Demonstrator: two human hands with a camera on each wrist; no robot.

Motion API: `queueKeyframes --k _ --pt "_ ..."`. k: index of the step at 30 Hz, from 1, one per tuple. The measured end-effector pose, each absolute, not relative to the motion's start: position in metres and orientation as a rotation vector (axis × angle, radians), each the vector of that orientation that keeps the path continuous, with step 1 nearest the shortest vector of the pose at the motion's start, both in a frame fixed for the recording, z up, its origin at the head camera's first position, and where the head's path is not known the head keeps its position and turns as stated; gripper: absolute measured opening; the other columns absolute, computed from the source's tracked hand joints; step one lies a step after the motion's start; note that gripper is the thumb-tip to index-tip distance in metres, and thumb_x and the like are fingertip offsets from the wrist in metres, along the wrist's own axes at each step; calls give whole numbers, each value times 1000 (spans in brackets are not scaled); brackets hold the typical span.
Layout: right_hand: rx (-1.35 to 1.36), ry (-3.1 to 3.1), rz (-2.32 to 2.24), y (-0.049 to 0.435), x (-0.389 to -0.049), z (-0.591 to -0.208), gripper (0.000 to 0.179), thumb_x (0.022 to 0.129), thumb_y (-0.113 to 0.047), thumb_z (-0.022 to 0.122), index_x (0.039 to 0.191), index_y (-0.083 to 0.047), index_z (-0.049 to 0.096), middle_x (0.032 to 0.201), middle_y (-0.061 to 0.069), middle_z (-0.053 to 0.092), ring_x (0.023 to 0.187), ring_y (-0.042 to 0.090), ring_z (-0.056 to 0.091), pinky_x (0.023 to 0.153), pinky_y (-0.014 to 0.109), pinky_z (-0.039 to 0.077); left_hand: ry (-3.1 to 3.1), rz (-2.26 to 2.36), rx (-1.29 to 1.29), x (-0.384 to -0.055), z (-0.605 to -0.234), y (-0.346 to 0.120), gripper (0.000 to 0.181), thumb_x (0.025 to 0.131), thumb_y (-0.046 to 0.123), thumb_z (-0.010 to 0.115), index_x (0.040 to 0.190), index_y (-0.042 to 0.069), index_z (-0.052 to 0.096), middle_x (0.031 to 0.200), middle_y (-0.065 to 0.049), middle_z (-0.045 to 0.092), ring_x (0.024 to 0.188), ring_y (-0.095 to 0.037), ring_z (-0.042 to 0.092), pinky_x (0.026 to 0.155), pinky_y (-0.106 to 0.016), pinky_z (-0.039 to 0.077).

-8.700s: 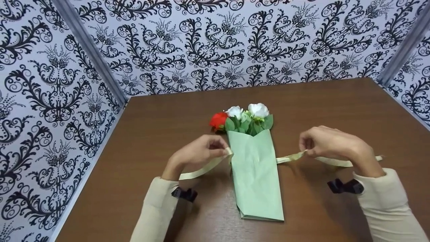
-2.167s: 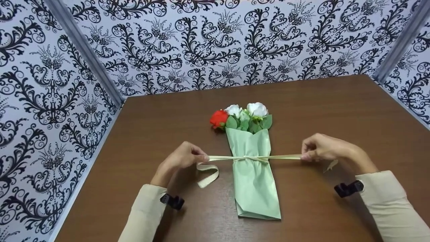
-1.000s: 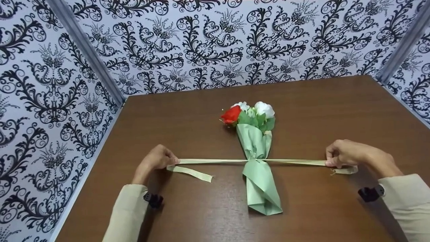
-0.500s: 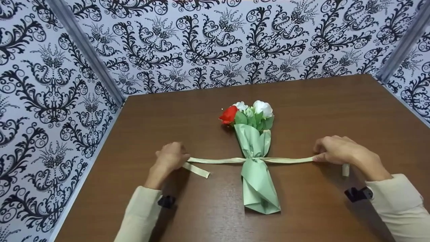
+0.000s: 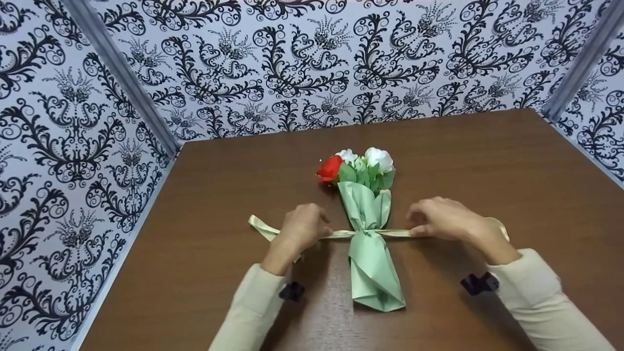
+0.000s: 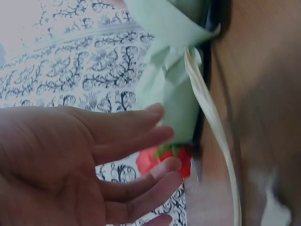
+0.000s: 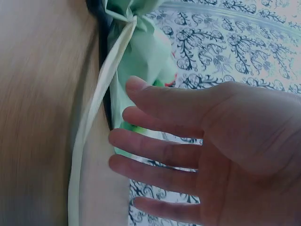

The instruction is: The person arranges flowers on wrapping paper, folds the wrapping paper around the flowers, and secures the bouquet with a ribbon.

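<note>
A bouquet of red and white flowers [image 5: 379,159] in pale green wrapping paper [image 5: 374,273] lies on the table. A cream ribbon [image 5: 394,233] is tied round the paper, cinching it at the middle, with one tail to each side. My left hand [image 5: 303,226] is over the left tail; in the left wrist view its fingers [image 6: 141,188] are spread and the ribbon runs past them. My right hand [image 5: 446,219] is over the right tail. Its fingers [image 7: 155,148] extend nearly straight in the right wrist view, with the ribbon beyond the fingertips.
The brown table [image 5: 234,185] meets a wall [image 5: 312,63] with black scrollwork at the back, and another patterned panel [image 5: 73,195] stands along the left side. The ribbon's left end [image 5: 261,225] curls up behind the left hand.
The ribbon was pulled tight and cinched the paper at its middle. Both hands then moved inward toward the bouquet and let go of the ribbon tails.
</note>
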State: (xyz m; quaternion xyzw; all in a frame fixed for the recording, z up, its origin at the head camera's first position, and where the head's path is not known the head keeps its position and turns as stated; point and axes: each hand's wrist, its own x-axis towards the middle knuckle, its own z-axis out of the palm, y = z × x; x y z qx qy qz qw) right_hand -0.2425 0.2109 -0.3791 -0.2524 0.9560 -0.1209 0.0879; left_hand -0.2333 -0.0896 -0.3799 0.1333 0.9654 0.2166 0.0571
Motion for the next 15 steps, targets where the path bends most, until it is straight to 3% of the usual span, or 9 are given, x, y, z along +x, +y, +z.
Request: queueKeyframes --k 6,10,15 --pt "-661 2721 -322 192 -251 -382 22 79 -33 84 93 -18 75 88 -3 71 80 14 60 67 35 47 2863 501 442 -238 -385 -69 7 78 15 82 83 11 80 89 -7 77 90 -28 69 79 -44 54" --pt "-608 2684 -265 185 -254 -384 18 76 -31 86 83 -18 74 78 -4 66 70 13 54 60 30 41 2871 376 409 -242 -392 -67 15 74 22 88 74 11 77 87 -6 77 90 -29 71 78 -46 56" --pt "-613 2664 -229 189 -255 -387 21 76 -18 82 63 -18 66 60 -10 53 60 10 46 55 27 35 2845 287 350 -247 -395 -77 9 77 16 81 72 11 75 88 -6 76 85 -25 69 78 -46 56"
